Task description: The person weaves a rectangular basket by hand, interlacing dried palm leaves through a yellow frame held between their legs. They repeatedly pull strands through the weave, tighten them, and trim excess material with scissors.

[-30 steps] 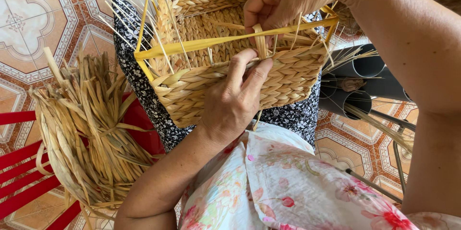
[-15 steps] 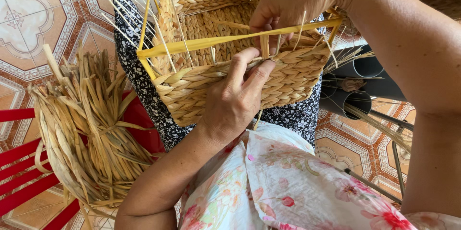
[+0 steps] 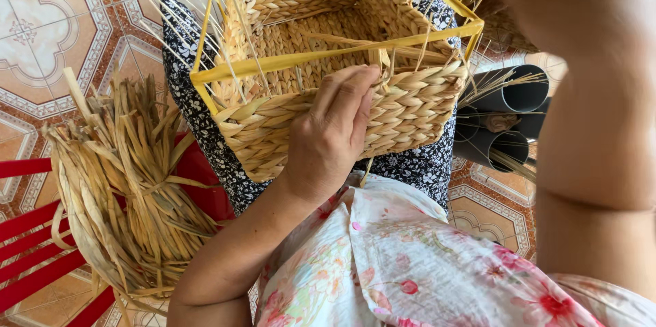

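Woven basket [image 3: 410, 105] under left fingers [image 3: 355, 91]

A bundle of dried straw [image 3: 130, 197] rests on a red slatted chair [image 3: 41, 252]; dark tubes [image 3: 509, 118] lie on the patterned tile floor [image 3: 48, 40].

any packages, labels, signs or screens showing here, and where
None in view: no package, label, sign or screen.
What shows instead: a half-woven straw basket on a yellow frame in the lap, the left hand on its near wall.
A bundle of dried straw lies on a red chair at the left.
Dark tubes lie at the right on the patterned tile floor.
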